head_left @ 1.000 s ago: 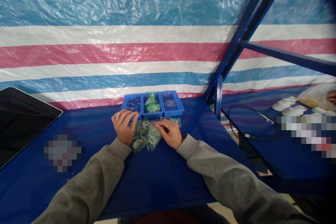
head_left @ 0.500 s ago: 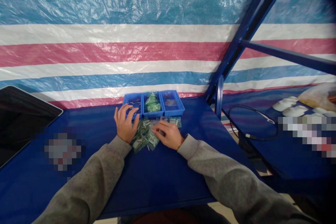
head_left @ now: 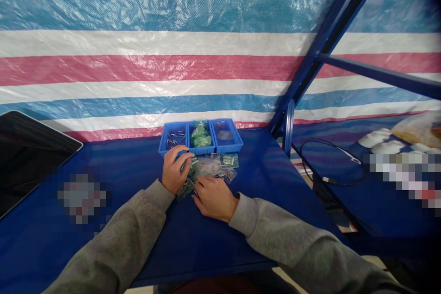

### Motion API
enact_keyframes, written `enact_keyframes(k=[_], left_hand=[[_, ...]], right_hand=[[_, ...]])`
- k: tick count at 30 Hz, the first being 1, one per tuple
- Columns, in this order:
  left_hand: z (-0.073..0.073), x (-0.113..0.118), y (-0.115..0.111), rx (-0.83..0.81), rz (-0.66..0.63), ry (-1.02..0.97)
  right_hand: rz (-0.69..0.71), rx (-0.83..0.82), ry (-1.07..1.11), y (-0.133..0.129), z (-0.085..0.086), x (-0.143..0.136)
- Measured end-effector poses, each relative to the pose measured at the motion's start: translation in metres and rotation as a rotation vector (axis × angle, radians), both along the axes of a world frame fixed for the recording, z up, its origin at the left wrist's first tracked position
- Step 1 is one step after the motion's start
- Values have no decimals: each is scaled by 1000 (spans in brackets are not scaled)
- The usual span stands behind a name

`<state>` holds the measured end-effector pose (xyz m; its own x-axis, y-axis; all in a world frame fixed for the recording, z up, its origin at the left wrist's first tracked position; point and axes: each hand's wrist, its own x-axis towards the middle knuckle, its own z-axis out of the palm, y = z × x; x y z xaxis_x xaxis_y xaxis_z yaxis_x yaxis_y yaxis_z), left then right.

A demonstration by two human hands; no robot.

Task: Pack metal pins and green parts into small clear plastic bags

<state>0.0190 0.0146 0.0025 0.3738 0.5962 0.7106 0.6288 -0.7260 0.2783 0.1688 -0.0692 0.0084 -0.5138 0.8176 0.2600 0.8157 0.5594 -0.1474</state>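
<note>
My left hand (head_left: 176, 170) hovers at the left edge of a pile of small green-tinted plastic packets (head_left: 189, 186). Its fingers are curved and apart, with nothing visible in them. Pale metal rods or pins show through the packets. Over the right side of this pile, my right hand (head_left: 216, 198) is bent, back upward; its fingers curl down at the packets, and their tips are partly hidden. Whatever they hold cannot be made out. Just beyond it lie clear bags (head_left: 208, 166) with small parts and another green packet (head_left: 230, 161).
Three blue bins stand in a row behind the packets: a left bin (head_left: 164, 138) with metal pins, a middle bin (head_left: 201, 150) with green bags, a right bin (head_left: 237, 140) with small clear bags. A dark screen (head_left: 31, 156) is at left, a blue frame post (head_left: 288, 128) at right.
My right hand has moved toward me and turned back-up, uncovering the clear bags behind it. My left hand has shifted right and away from the left bin, over the pile.
</note>
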Motion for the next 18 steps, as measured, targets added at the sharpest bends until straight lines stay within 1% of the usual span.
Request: enact_keyframes(k=[5, 9, 13, 18], left_hand=[[-1, 0, 2, -17, -30, -3], [-2, 0, 3, -17, -67, -8], [-2, -1, 2, -27, -88, -17], [-2, -1, 1, -47, -126, -26]], right_hand=[[-61, -68, -41, 0, 3, 0], [-89, -73, -28, 2, 3, 1], [-121, -29, 18, 6, 3, 6], [-212, 79, 123, 17, 1, 17]])
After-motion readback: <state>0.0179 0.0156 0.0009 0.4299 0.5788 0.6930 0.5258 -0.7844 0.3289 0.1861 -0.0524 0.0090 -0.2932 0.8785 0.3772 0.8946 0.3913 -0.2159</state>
